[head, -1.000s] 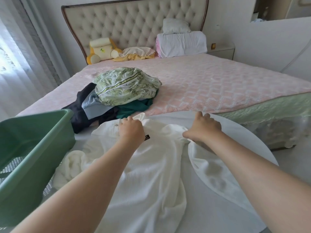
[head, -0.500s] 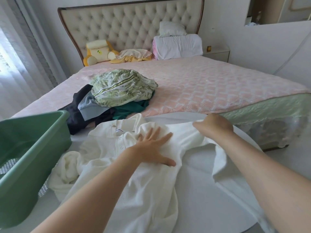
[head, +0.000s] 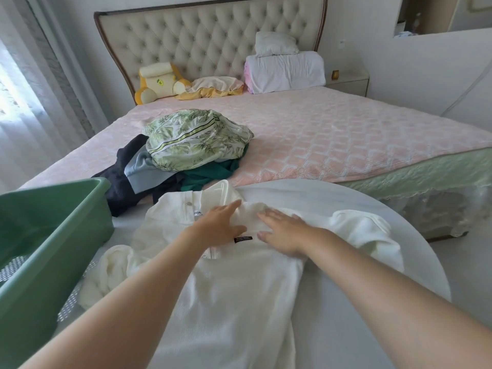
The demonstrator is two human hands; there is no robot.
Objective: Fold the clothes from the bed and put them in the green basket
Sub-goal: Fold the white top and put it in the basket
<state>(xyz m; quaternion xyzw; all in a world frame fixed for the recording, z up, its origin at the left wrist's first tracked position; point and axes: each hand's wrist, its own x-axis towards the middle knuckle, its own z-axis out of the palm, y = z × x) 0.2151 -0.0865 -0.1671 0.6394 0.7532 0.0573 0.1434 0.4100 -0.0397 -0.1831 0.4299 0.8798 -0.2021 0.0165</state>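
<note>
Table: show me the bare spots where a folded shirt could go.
Bare table lies right of the white shirt, out to the rim, plus a strip between its collar and the bed. Left is crowded: the sleeve bunches beside the green basket.

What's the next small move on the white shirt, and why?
Likely slide the right hand outward to flatten the bunched sleeve beside it while the left hand pins the white shirt. Both hands lie flat near the collar, and the sleeves are crumpled, so a clean fold isn't ready.
</note>
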